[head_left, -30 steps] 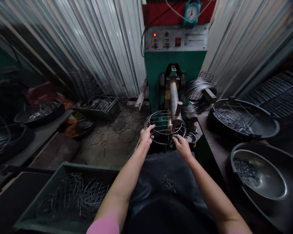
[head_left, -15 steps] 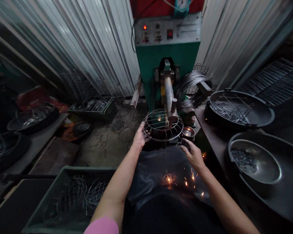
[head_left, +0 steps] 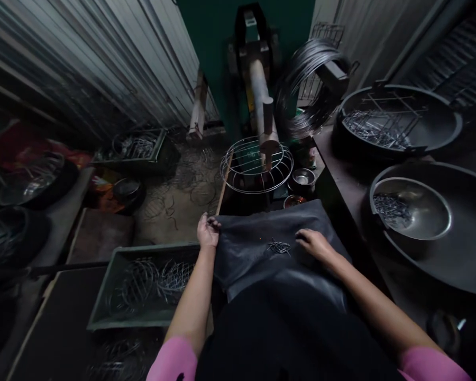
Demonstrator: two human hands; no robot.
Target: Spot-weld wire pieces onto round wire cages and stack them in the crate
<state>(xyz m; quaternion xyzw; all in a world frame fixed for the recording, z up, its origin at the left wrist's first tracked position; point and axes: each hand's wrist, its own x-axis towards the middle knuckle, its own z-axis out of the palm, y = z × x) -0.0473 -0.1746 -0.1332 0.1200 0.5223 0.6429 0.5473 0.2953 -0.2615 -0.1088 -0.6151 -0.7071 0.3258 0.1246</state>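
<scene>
My left hand is beside the left edge of the dark apron, its palm turned up, fingers loosely bent and apart; nothing shows in it. Over the right part of the apron, my right hand is open, fingertips pointing left, a short way from a small pile of short wire pieces on my lap. Ahead of both hands, a round wire rack sits around the tip of the machine's metal arm, and neither hand touches it.
Wire racks lie in a green crate at lower left. To the right stand large dark pans holding short metal pieces. A wire coil hangs by the machine, above small metal bowls. Scrap wire covers the floor at left.
My left hand has let go of the wire rack and moved down-left. My right hand has drawn back toward the wire pile. The sparks have nearly died out, and the view has tilted down.
</scene>
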